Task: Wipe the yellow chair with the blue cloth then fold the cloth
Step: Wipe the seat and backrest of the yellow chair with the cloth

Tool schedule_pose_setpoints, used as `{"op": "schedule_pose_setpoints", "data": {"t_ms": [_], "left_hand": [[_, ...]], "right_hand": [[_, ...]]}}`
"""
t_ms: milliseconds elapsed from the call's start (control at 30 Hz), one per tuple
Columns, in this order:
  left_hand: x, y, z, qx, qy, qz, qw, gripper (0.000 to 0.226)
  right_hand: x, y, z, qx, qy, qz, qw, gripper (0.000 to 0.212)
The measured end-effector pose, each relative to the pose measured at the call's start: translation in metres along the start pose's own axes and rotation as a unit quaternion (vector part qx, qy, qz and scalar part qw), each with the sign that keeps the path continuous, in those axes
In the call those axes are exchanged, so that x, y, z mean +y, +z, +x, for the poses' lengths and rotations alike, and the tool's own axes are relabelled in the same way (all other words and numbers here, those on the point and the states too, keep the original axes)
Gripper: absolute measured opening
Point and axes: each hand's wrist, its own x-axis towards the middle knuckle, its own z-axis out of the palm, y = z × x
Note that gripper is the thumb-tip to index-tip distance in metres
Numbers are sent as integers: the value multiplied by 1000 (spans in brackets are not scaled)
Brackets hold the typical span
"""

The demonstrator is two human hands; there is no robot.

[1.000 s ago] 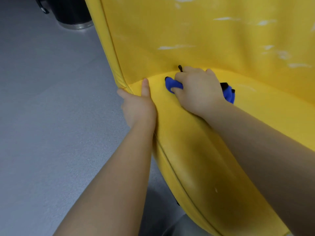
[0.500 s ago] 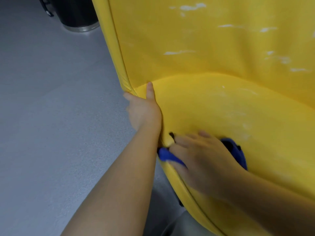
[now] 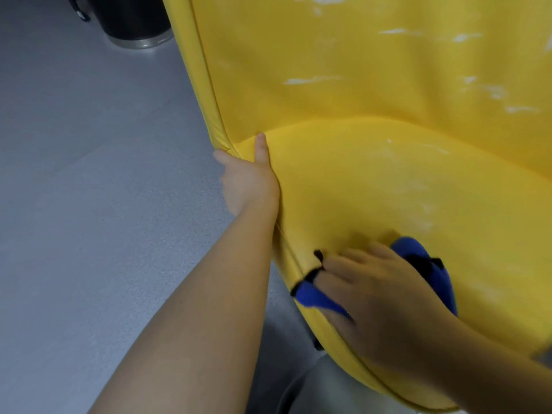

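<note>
Since one second ago the right hand has drawn the blue cloth from the crease where seat meets backrest down to the front left edge of the seat of the yellow chair; over the last half second it has shifted only slightly along that edge. The right hand lies flat on the cloth, fingers spread and pressing it against the cushion, with blue fabric showing at both sides of the hand and a black trim at the cloth's corner. The left hand has stayed clamped on the seat's left edge just below the backrest seam, thumb on top and fingers wrapped under. To perform the wipe well, keep the palm flat so the whole cloth bears on the upholstery, overlap each pass, and continue bracing with the left hand. Pale marks remain on the backrest and on the right portion of the seat, so wiping appears incomplete and folding is not yet due. A dark cylindrical object stands on the grey floor behind the chair.
</note>
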Motion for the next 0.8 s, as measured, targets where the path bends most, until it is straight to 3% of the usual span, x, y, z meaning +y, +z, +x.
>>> {"op": "schedule_pose_setpoints", "data": {"t_ms": [233,400,500,600,800], "left_hand": [[0,1,-1,6,-2,7,1000,79],[0,1,-1,1,-3,4,1000,76],[1,1,-1,4,-3,7,1000,76],[3,0,-2,6,-7,7,1000,75],[5,-2,-2,-2,-13,-10,1000,74]], "right_hand": [[5,5,-35,14,-35,-3,999,16],[61,3,29,104,149,-77,980,21],[81,7,55,114,197,-67,971,24],[64,6,40,102,182,-36,977,20],[8,2,-42,37,53,12,998,21]]}}
